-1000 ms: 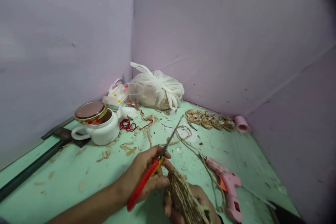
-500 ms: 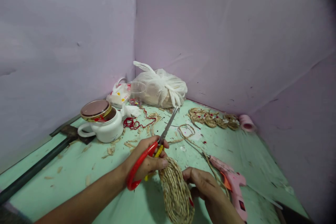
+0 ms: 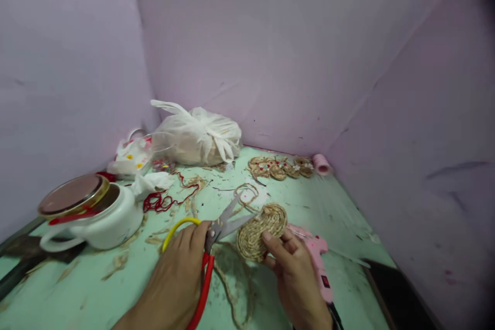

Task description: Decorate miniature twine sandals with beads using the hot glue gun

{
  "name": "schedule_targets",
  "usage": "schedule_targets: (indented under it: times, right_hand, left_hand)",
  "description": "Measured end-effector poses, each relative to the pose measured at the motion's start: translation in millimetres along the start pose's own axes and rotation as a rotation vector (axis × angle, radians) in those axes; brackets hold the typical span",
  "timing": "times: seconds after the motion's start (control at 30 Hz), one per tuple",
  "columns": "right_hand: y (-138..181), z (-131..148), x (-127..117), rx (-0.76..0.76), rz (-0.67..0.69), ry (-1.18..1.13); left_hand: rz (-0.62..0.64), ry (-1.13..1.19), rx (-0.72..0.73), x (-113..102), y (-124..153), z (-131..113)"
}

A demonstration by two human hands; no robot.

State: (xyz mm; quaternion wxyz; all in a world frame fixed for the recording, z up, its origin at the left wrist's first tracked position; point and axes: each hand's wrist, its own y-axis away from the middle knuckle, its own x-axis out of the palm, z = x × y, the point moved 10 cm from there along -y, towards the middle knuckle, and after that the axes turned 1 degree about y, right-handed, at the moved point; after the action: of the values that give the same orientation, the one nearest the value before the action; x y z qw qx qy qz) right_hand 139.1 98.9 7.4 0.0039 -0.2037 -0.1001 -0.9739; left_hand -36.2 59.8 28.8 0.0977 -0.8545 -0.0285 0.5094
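My left hand [image 3: 176,278] grips a pair of scissors [image 3: 211,240] with red and yellow handles; the blades are spread apart and point up and right toward a coiled jute piece [image 3: 261,224]. My right hand [image 3: 296,273] pinches the lower edge of that flat, spiral-wound jute coil, holding it tilted just above the green table [image 3: 96,289]. A loose jute cord [image 3: 232,289] trails from the coil down between my hands.
A pink glue gun [image 3: 317,263] lies under my right hand. A white pot with a gold lid [image 3: 91,211] stands at left, red thread [image 3: 158,201] beside it. A tied plastic bag [image 3: 197,134], finished jute pieces [image 3: 280,167] and a pink roll [image 3: 320,164] sit at the back. Purple walls enclose the table.
The view swung right. My left hand spread the scissor blades and brought them to the coil. My right hand turned the coil from edge-on to face up and moved it further from me.
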Motion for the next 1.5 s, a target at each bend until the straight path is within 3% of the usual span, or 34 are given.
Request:
schedule_targets:
  times: [0.13,0.27,0.47,0.63,0.9,1.1,1.27,1.37,1.43,1.5]
  right_hand:
    - [1.3,0.1,0.3,-0.069,0.002,0.066]
    - [6.4,-3.4,10.6,-0.096,0.07,0.147]
    - [13.8,-9.7,15.5,-0.09,0.023,0.157]
    - [17.8,-8.8,18.4,-0.075,0.004,0.205]
    - [21.7,-4.2,19.3,-0.103,-0.016,0.249]
    - [21.2,-6.1,16.4,-0.096,-0.038,0.301]
    - [13.7,-16.3,14.5,-0.031,0.014,0.239]
    - [8.8,-18.9,16.7,-0.026,0.105,0.252]
    - [8.0,-3.2,12.2,-0.183,0.083,0.427]
    - [19.1,28.5,17.9,-0.544,0.075,0.662]
  left_hand:
    - [0.121,-0.218,0.039,23.4,3.7,-8.6]
    - [0.163,-0.315,0.02,28.4,3.2,-9.7]
    - [0.106,-0.332,-0.023,25.2,2.7,-5.8]
    - [0.169,-0.353,-0.049,29.5,6.4,-5.9]
    - [0.185,-0.337,0.042,30.6,9.0,-12.8]
    - [0.259,-0.259,-0.031,38.2,9.8,-8.7]
    - [0.164,-0.029,-0.036,14.1,-5.4,-9.3]
    - [0.093,-0.118,-0.225,-7.6,-16.1,18.9]
    - [0.1,-0.244,-0.374,-16.2,-18.5,42.4]
    - [0.127,-0.311,-0.459,-18.6,-19.7,60.5]
